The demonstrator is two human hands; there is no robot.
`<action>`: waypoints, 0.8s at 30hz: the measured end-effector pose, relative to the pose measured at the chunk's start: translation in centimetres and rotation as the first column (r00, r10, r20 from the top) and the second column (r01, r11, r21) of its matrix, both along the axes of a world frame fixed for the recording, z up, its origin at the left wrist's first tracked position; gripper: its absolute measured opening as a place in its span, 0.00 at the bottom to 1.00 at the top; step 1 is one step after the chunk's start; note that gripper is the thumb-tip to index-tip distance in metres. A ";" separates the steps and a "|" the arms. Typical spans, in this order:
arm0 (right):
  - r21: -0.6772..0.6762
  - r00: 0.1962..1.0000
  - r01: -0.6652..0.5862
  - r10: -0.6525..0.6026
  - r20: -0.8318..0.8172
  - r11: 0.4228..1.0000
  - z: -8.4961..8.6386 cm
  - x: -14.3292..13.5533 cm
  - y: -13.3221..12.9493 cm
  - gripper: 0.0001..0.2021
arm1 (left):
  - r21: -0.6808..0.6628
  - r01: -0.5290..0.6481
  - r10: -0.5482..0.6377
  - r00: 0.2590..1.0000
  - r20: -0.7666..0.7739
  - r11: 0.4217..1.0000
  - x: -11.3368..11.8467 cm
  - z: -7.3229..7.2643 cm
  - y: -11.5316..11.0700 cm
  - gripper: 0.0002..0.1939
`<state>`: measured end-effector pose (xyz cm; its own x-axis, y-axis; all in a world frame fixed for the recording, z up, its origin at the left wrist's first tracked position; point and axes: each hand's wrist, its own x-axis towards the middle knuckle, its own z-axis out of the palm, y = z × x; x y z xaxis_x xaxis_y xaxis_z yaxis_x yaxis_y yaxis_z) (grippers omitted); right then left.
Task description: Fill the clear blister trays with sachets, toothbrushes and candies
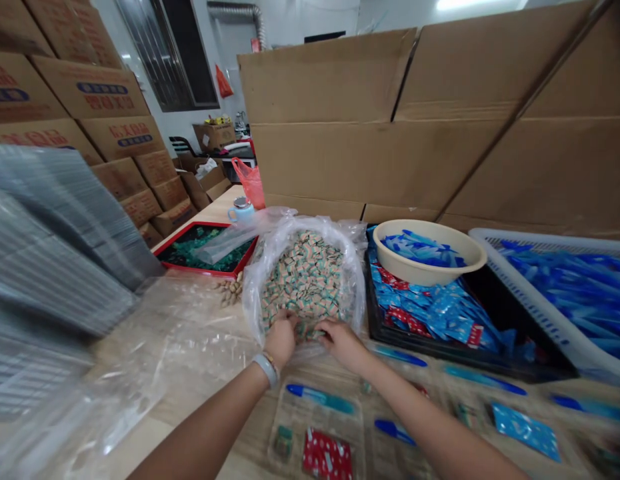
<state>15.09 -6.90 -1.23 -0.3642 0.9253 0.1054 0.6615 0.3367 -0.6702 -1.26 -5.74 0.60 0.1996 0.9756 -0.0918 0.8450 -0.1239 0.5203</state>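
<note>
A clear plastic bag [253, 293], its rim rolled open, holds a heap of small square green-and-beige pieces [310, 267]. At the near side of the heap is my left hand [281, 337], its fingers curled down among the pieces and a pale band round the wrist. My right hand [340, 340] comes in from the right, thumb and fingers pinched together at the heap's near edge. What lies between the fingertips of either hand is hidden. Below my forearms stands a clear compartment tray [360, 427] with a blue pen-like item [320, 398] and a red patterned packet [327, 455].
To the right, a cream basin [430, 272] of blue items sits on a black crate [470, 357] of packets, beside a white basket [545, 327]. A red tray [225, 272] lies back left. Grey stacked trays [55, 267] stand left; a cardboard wall [340, 160] rises behind.
</note>
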 end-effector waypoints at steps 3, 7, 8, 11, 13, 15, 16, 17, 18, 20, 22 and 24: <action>0.006 1.000 0.002 -0.002 -0.003 1.000 -0.1 0.0 0.0 0.10 | 0.093 -0.023 0.020 0.999 0.028 0.995 -0.2 -0.3 0.7 0.17; 0.008 1.000 0.013 -0.013 -0.010 1.000 -0.1 0.0 0.0 0.10 | 0.105 0.036 -0.040 0.998 0.040 0.994 -0.9 -0.3 0.9 0.10; 0.009 1.000 0.015 -0.015 -0.017 1.000 -0.1 0.1 0.0 0.10 | 0.114 0.047 -0.054 0.997 0.052 0.992 -1.1 -0.2 0.8 0.09; 0.020 0.999 0.010 -0.008 -0.053 1.000 -0.2 0.3 0.0 0.11 | 0.104 0.011 -0.024 0.993 0.120 0.995 -1.6 0.2 0.5 0.10; 0.032 0.998 -0.003 0.005 -0.069 0.999 -0.3 0.4 -0.1 0.11 | 0.044 0.006 -0.013 0.985 0.174 0.999 -1.6 0.6 0.6 0.10; 0.037 0.998 -0.017 0.019 -0.066 0.999 -0.3 0.5 -0.1 0.11 | -0.028 0.105 -0.097 0.976 0.195 0.994 -1.2 0.8 1.0 0.11; 0.035 0.998 -0.019 0.021 -0.060 0.999 -0.3 0.5 -0.1 0.11 | -0.052 0.185 -0.173 0.969 0.179 0.981 -0.9 0.9 1.2 0.13; 0.032 0.998 -0.017 0.019 -0.053 0.999 -0.3 0.6 -0.2 0.11 | -0.066 0.264 -0.253 0.957 0.145 0.962 -0.5 1.0 1.5 0.14; 0.026 0.999 -0.012 0.013 -0.047 1.000 -0.4 0.6 -0.2 0.12 | -0.072 0.332 -0.325 0.941 0.098 0.940 -0.2 1.1 1.7 0.15; 0.015 0.999 0.004 -0.003 -0.034 1.000 -0.4 0.6 -0.4 0.12 | -0.063 0.404 -0.405 0.914 0.000 0.912 0.3 1.1 1.8 0.14; 0.015 1.000 0.020 -0.019 -0.019 1.000 -0.4 0.7 -0.6 0.13 | -0.023 0.387 -0.388 0.920 -0.055 0.922 0.5 1.1 1.5 0.12; 0.032 0.999 0.036 -0.036 -0.007 0.999 -0.4 0.8 -0.9 0.14 | 0.026 0.345 -0.343 0.937 -0.063 0.938 0.3 1.1 1.0 0.11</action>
